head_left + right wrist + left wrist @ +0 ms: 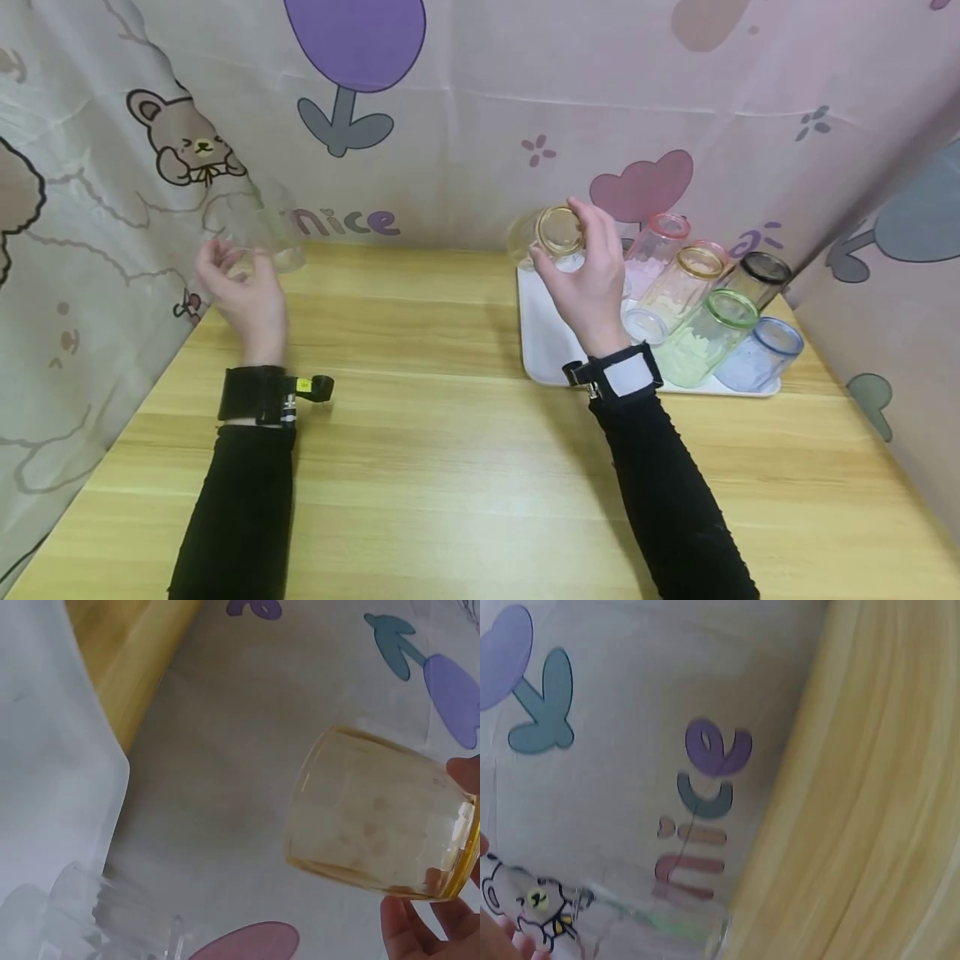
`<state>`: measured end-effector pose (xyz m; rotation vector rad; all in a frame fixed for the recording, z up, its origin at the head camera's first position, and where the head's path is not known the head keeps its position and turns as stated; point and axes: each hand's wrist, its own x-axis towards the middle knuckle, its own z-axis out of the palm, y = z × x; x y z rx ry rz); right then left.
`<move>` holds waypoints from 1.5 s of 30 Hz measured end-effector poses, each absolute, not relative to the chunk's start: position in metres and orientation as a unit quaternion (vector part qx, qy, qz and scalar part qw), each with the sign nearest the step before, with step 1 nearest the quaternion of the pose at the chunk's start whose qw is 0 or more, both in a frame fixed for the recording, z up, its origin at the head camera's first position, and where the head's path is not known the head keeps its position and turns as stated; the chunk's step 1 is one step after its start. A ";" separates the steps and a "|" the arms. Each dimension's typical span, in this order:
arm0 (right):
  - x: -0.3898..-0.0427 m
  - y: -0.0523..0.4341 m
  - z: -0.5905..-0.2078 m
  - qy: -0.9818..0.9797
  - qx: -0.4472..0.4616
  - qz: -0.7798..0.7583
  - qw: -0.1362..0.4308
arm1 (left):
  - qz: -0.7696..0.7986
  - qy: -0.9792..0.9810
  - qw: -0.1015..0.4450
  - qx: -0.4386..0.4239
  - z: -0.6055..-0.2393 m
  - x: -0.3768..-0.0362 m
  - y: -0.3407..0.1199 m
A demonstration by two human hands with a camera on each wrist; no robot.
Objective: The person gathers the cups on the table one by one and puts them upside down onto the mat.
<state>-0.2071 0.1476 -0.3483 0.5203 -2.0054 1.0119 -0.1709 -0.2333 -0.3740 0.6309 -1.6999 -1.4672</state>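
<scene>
1. Head view. Your right hand holds a yellow-tinted glass by its rim end, lifted and tipped on its side above the back-left corner of the white tray. Your left hand curls round a clear glass, raised close to the printed curtain at the table's left edge. More tinted glasses lie packed on the tray; lowering your right wrist risks knocking them. The wooden table between your forearms offers the widest free room.

2. Left wrist view. Only a fingertip and the clear glass's faint wall show against the curtain's lettering; the grip itself cannot be judged here. The curtain hangs near, so a swing outward could snag cloth.

3. Right wrist view. Fingertips pinch the yellow glass at its rim alone; such a shallow hold could let it slip. A clear glass lies below, beside the tray edge.
</scene>
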 end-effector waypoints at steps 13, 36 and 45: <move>-0.236 0.138 -0.359 -0.838 0.064 0.411 0.353 | -0.595 -0.643 0.342 0.339 -0.380 -0.167 -0.265; -0.275 0.138 -0.387 -0.894 -0.043 0.414 0.165 | -0.701 -0.566 0.260 0.349 -0.397 -0.189 -0.279; -0.284 0.134 -0.395 -0.902 -0.034 0.402 0.152 | -0.715 -0.542 0.261 0.357 -0.403 -0.189 -0.284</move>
